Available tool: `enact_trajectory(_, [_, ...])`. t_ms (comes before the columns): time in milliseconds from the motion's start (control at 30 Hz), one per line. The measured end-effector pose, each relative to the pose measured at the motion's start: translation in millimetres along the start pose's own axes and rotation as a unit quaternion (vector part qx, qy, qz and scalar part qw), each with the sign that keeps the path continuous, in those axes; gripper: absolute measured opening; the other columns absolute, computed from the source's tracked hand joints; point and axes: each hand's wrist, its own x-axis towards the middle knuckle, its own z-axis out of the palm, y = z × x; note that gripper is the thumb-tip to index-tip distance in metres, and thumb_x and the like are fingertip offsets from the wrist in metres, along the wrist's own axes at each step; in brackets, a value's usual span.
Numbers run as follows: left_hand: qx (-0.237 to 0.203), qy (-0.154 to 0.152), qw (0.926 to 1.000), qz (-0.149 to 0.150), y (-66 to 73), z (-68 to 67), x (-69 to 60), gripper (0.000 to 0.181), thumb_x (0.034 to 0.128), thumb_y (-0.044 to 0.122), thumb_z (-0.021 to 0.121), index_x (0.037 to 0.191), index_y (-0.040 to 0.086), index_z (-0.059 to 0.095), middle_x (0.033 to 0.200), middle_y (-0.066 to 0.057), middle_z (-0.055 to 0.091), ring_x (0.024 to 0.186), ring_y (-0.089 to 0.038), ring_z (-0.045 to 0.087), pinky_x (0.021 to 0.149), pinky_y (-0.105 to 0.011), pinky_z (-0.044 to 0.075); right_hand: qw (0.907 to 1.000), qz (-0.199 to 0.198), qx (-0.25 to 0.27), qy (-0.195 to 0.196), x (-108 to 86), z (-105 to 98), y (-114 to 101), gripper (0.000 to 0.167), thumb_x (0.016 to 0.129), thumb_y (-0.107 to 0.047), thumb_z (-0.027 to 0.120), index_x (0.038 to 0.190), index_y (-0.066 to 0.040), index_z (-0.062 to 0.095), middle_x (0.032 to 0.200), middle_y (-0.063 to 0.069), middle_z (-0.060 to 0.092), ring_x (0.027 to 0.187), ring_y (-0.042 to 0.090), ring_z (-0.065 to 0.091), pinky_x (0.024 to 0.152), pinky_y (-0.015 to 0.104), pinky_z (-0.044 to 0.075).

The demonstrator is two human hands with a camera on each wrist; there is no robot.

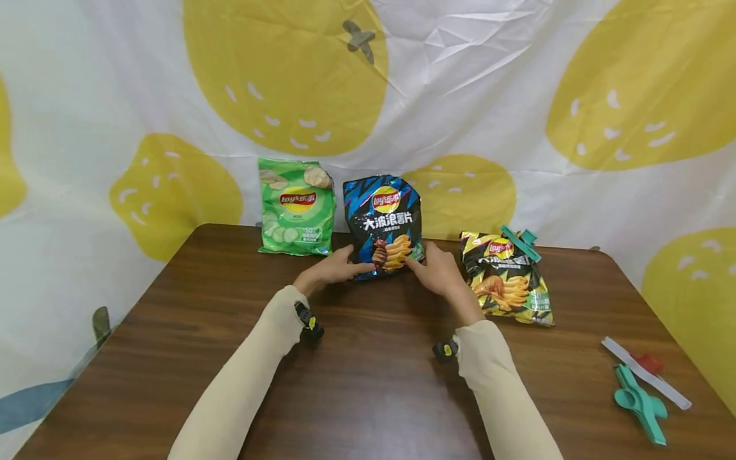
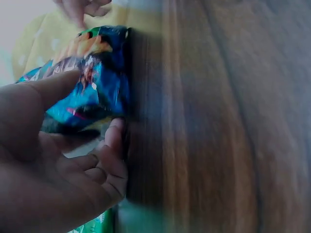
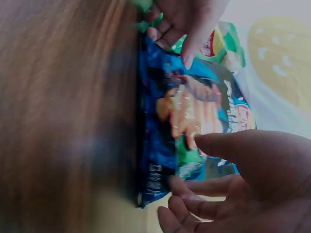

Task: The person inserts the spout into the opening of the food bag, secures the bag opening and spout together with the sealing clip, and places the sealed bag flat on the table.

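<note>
Pinches with both hands, the left hand at seven o'clock and the right hand at about five o'clock, the lower corners of a glossy blue-and-black foil chip bag, with thumbs across the front and fingers behind. Keeps this bag upright, face outward, at twelve o'clock on the dark brown wood-grain bench, near a white cloth backdrop printed with big yellow fruit.

Has just beside it, at eleven o'clock, a green foil chip bag with cucumber slices on its front, nearly upright. Has at two o'clock, apart from the right hand, a black-and-yellow foil chip bag with a teal plastic clip at its upper right corner.

Toward four o'clock, shows a long whitish plastic strip, a red piece beside it, and a second teal clip just below. Wears cream long sleeves and a black band at each wrist.
</note>
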Motion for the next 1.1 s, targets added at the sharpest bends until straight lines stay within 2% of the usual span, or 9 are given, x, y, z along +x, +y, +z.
enact_trajectory(167, [-0.028,-0.016,0.9995,0.0,-0.6,-1.0,-3.3,0.082,0.1,0.028,0.06,0.158,-0.002,0.01,0.162,-0.022,0.019,0.124,-0.039,0.054,0.105,-0.049,0.043,0.9999,-0.005,0.0,0.011,-2.9,-1.5,5.5,0.045,0.1,-0.03,0.058,0.117,0.011,0.059,0.119,0.033,0.055,0.118,0.05,0.044,0.101,0.057,0.033])
enact_trajectory(333, [-0.039,-0.004,0.9987,0.033,-2.2,0.9,-4.1,0.073,0.0983,0.025,0.063,0.155,0.0,0.025,0.157,-0.019,0.032,0.135,-0.035,0.044,0.112,-0.048,0.035,0.997,-0.003,0.077,-0.001,-5.1,-6.6,10.9,0.036,0.099,-0.031,0.061,0.106,0.004,0.06,0.109,0.023,0.062,0.101,0.039,0.057,0.088,0.049,0.045])
enact_trajectory(467, [-0.074,-0.004,0.9959,0.053,-10.8,2.7,-5.0,0.059,0.0978,0.018,0.064,0.149,0.002,0.039,0.147,-0.017,0.046,0.136,-0.03,0.041,0.114,-0.045,0.031,0.9918,0.037,0.114,-0.044,-7.5,-9.9,11.6,0.061,0.096,-0.041,0.064,0.131,0.007,0.048,0.121,0.025,0.059,0.09,0.032,0.064,0.084,0.043,0.05])
enact_trajectory(567, [-0.105,-0.001,0.994,0.033,-18.2,2.7,-7.7,0.064,0.098,0.015,0.063,0.152,-0.002,0.032,0.151,-0.021,0.04,0.14,-0.032,0.036,0.116,-0.045,0.029,0.9879,0.044,0.125,-0.081,-8.1,-9.8,10.0,0.073,0.093,-0.045,0.066,0.138,0.008,0.043,0.122,0.027,0.058,0.076,0.028,0.067,0.077,0.039,0.054])
enact_trajectory(667, [-0.11,0.003,0.9938,0.016,-20.5,4.3,-9.9,0.075,0.0979,0.017,0.064,0.156,-0.004,0.02,0.158,-0.024,0.027,0.146,-0.035,0.027,0.117,-0.046,0.026,0.9878,0.025,0.124,-0.091,-9.0,-8.9,9.8,0.056,0.093,-0.041,0.069,0.123,0.004,0.058,0.104,0.022,0.065,0.063,0.024,0.063,0.067,0.036,0.053])
enact_trajectory(733, [-0.108,0.004,0.9941,0.01,-19.8,5.6,-11.0,0.079,0.0979,0.018,0.064,0.156,-0.004,0.015,0.16,-0.025,0.021,0.147,-0.036,0.023,0.118,-0.046,0.024,0.9901,0.002,0.113,-0.082,-10.0,-7.5,10.1,0.043,0.093,-0.039,0.069,0.11,0.0,0.064,0.093,0.015,0.066,0.068,0.021,0.062,0.068,0.036,0.05])
enact_trajectory(867, [-0.099,0.012,0.995,0.003,-18.1,7.4,-13.3,0.078,0.0977,0.017,0.064,0.156,-0.005,0.016,0.161,-0.025,0.018,0.148,-0.037,0.02,0.118,-0.047,0.022,0.9941,-0.029,0.087,-0.058,-13.4,-5.5,9.6,0.037,0.093,-0.035,0.07,0.109,-0.001,0.066,0.098,0.014,0.069,0.084,0.026,0.062,0.078,0.043,0.049])
enact_trajectory(933, [-0.094,0.02,0.9953,0.008,-17.0,8.4,-15.0,0.076,0.0972,0.016,0.064,0.155,-0.007,0.019,0.16,-0.026,0.022,0.147,-0.037,0.022,0.118,-0.047,0.023,0.9954,-0.033,0.075,-0.05,-15.5,-5.9,7.9,0.038,0.093,-0.034,0.07,0.111,0.0,0.066,0.101,0.016,0.07,0.089,0.028,0.062,0.081,0.045,0.049])
enact_trajectory(1100, [-0.085,0.023,0.9945,0.056,-16.6,11.4,-22.8,0.058,0.0956,0.012,0.065,0.145,-0.007,0.042,0.14,-0.024,0.053,0.128,-0.032,0.051,0.109,-0.043,0.039,0.9968,-0.018,0.069,-0.037,-24.9,-6.0,1.7,0.037,0.091,-0.035,0.072,0.107,-0.002,0.066,0.095,0.014,0.069,0.084,0.027,0.061,0.077,0.043,0.048])
